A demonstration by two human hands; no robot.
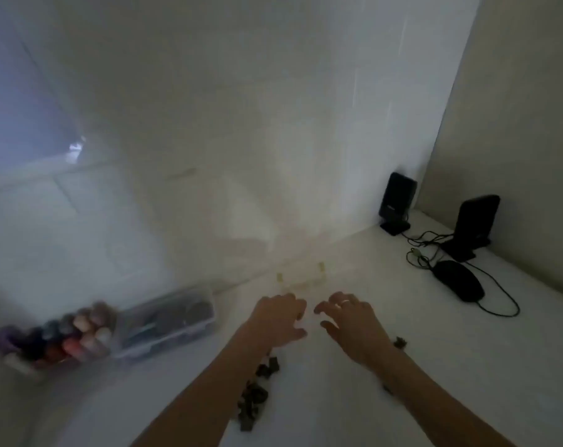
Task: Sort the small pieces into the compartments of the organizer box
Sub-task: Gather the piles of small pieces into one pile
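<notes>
The picture is blurred. A clear organizer box (301, 279) with two yellow latches lies on the white table, faint and hard to make out. My left hand (278, 317) and my right hand (351, 321) hover side by side just in front of it, fingers spread, nothing visible in them. A ring shows on my right hand. Several small dark pieces (254, 395) lie in a loose pile under my left forearm. A few more dark pieces (400, 342) lie beside my right wrist.
At the left a clear case (173, 321) holds dark items, with a container of coloured thread spools (64, 333) beside it. Two black speakers (397, 201) (473, 224), cables and a black mouse (459, 280) sit at the back right. A white wall rises behind the table.
</notes>
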